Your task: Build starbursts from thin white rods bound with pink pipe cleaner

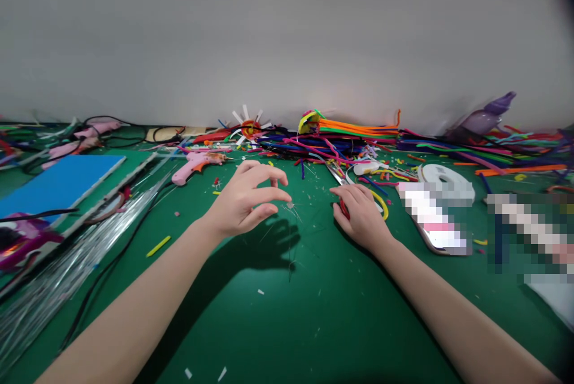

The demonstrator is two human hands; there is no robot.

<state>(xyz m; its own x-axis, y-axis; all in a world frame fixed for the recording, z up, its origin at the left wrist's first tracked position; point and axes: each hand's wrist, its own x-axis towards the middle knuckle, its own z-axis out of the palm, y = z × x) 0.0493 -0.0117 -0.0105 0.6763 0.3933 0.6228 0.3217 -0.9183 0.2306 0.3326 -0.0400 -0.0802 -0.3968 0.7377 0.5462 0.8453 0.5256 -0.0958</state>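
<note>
My left hand [249, 197] hovers over the green table with its fingers apart and slightly bent, holding nothing; its shadow falls below it. Resting low on the table, my right hand [359, 215] has its fingers over the red handle of a pair of scissors [344, 208]. The metal blades point away toward the wall, and most of the handle is hidden under the hand. A yellow curved piece [382, 204] shows just beyond the knuckles. Near the left hand lies a pink hot glue gun [192, 167].
Colourful pipe cleaners [359, 128] are heaped along the wall. At right are a white tape roll [464, 188], a phone [428, 219] and a purple bottle [484, 118]. A blue board [67, 183], clear glue sticks [85, 264] and a black cable [116, 255] lie at left.
</note>
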